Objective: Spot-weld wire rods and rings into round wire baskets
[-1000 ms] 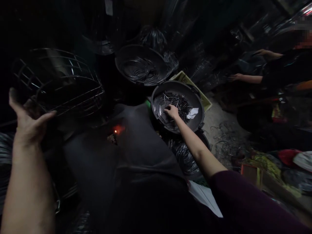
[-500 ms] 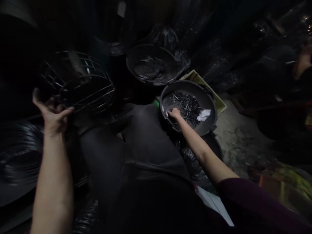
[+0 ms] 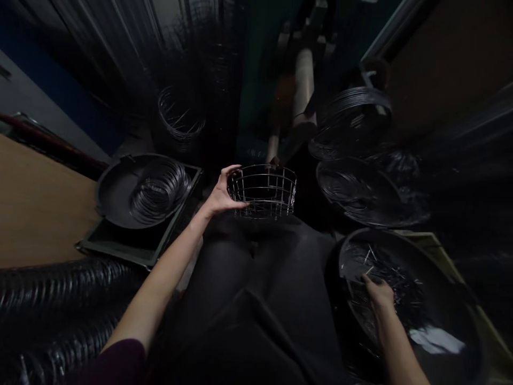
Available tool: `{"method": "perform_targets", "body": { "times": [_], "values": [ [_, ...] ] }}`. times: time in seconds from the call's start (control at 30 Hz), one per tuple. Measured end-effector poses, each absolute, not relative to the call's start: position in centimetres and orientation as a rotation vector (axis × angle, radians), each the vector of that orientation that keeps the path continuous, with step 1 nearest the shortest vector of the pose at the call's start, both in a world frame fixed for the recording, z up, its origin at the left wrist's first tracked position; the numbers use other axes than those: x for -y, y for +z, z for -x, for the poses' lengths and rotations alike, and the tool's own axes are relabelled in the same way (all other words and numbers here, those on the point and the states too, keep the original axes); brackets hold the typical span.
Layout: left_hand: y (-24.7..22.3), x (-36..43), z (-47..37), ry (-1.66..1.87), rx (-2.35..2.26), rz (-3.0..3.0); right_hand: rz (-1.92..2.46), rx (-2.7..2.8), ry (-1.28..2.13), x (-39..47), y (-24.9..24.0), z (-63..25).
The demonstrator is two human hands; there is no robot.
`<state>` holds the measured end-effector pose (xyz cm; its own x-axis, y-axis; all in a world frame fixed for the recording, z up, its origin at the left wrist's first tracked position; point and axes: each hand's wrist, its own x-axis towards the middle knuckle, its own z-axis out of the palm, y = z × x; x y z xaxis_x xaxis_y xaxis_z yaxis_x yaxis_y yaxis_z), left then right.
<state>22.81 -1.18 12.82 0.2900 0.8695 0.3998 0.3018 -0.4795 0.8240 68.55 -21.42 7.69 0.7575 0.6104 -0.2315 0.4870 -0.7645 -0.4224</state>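
In front of my lap is a round wire basket [image 3: 266, 187] of thin shiny metal rods. My left hand [image 3: 222, 192] grips its left side, fingers at the upper rim and thumb along the lower part. On the right, my right hand [image 3: 379, 294] reaches into a wide black basin [image 3: 457, 315]. Its fingers are curled in among short metal wire pieces [image 3: 396, 272]; what they hold is hidden by the hand and the dark. A crumpled white paper or cloth [image 3: 436, 340] lies in the same basin, near my right wrist.
Ahead stands a dark green machine with a metal cylinder [image 3: 304, 83]. To the left, a black basin [image 3: 116, 184] holding a wire coil [image 3: 160, 190] rests on a dark crate [image 3: 120, 246]. More wire lies in another basin [image 3: 356, 190] at right. Black ribbed coils [image 3: 60, 321] fill the lower left.
The view has swung left. My left hand, earlier spread apart beside the wire basket, now grips its side. My right hand stays in the basin of wire pieces.
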Motion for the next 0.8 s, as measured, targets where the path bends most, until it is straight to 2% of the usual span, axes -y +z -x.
{"method": "perform_targets", "body": {
  "times": [0.1,0.23,0.3,0.37,0.5,0.57,0.8],
  "values": [
    [14.6,1.9,-23.8,1.079,-1.066,-2.14,2.205,0.69,0.645,20.5,12.3,-64.3],
    [16.3,2.1,-26.4,0.888,-1.072,-2.373,1.748,1.036,1.366,15.2,18.8,-55.7],
    [16.7,2.3,-27.3,0.826,-1.044,-2.439,1.632,1.247,1.537,12.0,20.4,-52.5],
    [17.0,2.6,-27.8,0.784,-1.021,-2.478,1.614,1.498,1.366,9.7,20.8,-50.3],
    [16.9,3.0,-27.3,0.785,-1.041,-2.45,1.667,2.068,0.59,8.6,19.6,-48.2],
    [16.7,3.0,-26.8,0.815,-1.071,-2.401,1.649,2.307,0.337,8.9,19.0,-47.8],
    [16.4,1.4,-26.9,0.899,-1.082,-2.324,1.58,2.513,-0.03,7.5,19.3,-48.0]
  ]
}}
